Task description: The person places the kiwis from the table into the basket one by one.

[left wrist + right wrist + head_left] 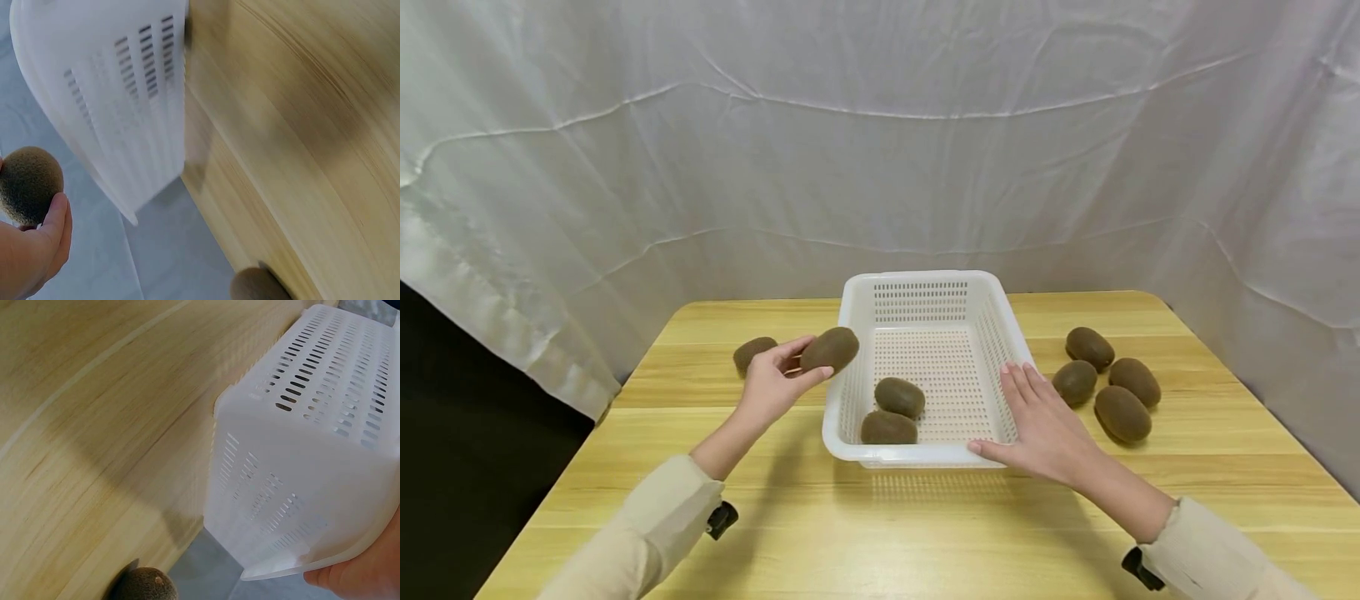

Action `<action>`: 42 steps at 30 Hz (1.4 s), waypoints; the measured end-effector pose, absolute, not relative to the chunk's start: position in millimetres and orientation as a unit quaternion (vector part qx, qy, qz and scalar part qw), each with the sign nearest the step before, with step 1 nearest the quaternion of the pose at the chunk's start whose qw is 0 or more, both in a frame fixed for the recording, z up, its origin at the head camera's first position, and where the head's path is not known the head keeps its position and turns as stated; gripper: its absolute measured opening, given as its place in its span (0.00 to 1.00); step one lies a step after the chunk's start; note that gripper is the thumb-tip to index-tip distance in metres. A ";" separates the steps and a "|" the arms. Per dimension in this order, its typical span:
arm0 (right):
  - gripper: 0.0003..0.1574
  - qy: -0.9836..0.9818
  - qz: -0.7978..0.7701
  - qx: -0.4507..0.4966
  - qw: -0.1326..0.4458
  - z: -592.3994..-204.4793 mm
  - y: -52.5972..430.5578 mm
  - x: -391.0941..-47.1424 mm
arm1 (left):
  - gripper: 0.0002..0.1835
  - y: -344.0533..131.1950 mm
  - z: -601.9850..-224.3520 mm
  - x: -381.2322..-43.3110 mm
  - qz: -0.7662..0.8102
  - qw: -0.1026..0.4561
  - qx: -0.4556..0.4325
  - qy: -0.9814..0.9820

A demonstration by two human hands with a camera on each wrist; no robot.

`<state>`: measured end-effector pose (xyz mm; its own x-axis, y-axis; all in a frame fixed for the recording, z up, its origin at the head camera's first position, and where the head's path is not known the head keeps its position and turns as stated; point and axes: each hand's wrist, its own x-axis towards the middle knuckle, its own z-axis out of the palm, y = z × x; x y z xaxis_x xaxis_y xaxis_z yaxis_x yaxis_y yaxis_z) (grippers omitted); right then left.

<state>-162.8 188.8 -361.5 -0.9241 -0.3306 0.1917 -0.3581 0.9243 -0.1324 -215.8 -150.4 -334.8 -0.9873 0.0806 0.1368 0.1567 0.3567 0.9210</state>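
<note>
A brown fuzzy kiwi (831,349) is pinched between the thumb and fingers of my left hand (775,383), just above the left rim of a white plastic basket (917,452). In the left wrist view the same kiwi (30,185) shows at the left edge, held at the fingertips. My right hand (1047,425) rests on the basket's right front corner, fingers straight over the rim and thumb on the front edge. Inside the basket two kiwis, an upper one (899,397) and a lower one (889,428), lie side by side at the front left.
One more kiwi (752,354) lies on the wooden table (917,542) behind my left hand. Several kiwis (1123,414) sit close together right of the basket. A pale curtain (925,183) hangs behind the table, and a black surface (460,442) is at the left.
</note>
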 end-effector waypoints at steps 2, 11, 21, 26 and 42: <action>0.65 -0.977 0.084 0.177 0.084 -361.6 188.9 -163.0 | 0.29 -144.2 -335.7 -215.1 -0.561 0.026 -0.083 -0.823; 0.65 -0.977 0.092 0.176 0.080 -361.0 189.2 -163.2 | 0.28 -115.6 -342.2 -211.3 -0.544 -0.018 -0.177 -0.820; 0.65 -0.976 0.101 0.174 0.083 -360.6 189.2 -161.7 | 0.27 -84.1 -349.0 -208.0 -0.454 -0.077 -0.292 -0.838; 0.65 -0.976 0.105 0.172 0.084 -360.9 189.2 -161.7 | 0.27 -71.1 -352.4 -209.2 -0.407 -0.099 -0.345 -0.840; 0.65 -0.976 0.103 0.172 0.087 -362.0 188.9 -162.1 | 0.22 -67.9 -349.7 -217.1 -0.405 -0.101 -0.335 -0.845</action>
